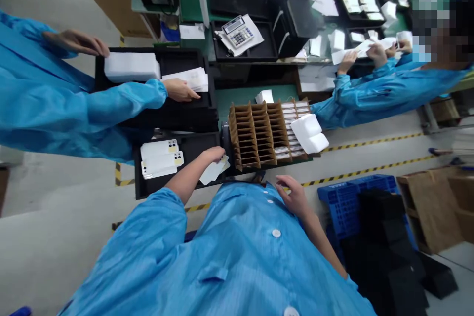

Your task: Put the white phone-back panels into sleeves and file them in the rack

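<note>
My left hand (214,155) is closed on a few thin white phone back panels (212,173), slightly fanned, over the right side of a low black tray (192,143). More white phone back panels (159,155) with camera cut-outs lie stacked at that tray's left. My right hand (294,195) hangs beside my blue coat, fingers loosely bent and apart, holding nothing. In front of me a brown cardboard divider grid (255,133) stands on the bench. White-edged pieces fill its right-hand slots, and white wrapped pads (309,133) rest on top.
At left, a co-worker's hands (181,90) handle white sheets over a black tray (177,61). Another person's hands (375,54) hold white strips at right. A calculator (240,34) lies on papers behind. A blue pallet (340,207) and black boxes (385,252) stand on the floor at right.
</note>
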The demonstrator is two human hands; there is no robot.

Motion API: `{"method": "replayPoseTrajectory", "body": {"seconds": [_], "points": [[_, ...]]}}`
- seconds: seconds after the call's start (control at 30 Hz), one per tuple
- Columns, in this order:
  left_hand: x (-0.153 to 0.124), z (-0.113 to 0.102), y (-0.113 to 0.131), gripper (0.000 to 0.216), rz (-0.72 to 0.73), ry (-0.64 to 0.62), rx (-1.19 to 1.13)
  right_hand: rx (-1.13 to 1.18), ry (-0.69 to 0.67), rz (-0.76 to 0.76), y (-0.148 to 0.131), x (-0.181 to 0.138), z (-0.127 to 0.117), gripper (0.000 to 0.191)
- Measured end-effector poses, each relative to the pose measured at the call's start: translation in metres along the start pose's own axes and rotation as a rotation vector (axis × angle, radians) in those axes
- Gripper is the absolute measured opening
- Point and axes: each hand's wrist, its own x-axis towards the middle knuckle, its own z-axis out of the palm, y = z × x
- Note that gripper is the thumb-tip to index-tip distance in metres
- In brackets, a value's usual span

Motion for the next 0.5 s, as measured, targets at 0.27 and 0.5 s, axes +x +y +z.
{"method": "replayPoseTrajectory", "body": {"seconds": [0.27,0.5], "points": [[-0.009,0.019,-0.042,0.042,-0.048,0.147,-0.076,0.176,-0.129,0.251,0.040,-0.017,0.023,0.031],[-0.022,0.061,-0.039,0.073,-0.216,0.259,-0.174,0.127,-0.565,0.634,0.074,0.061,0.172,0.029]]}}
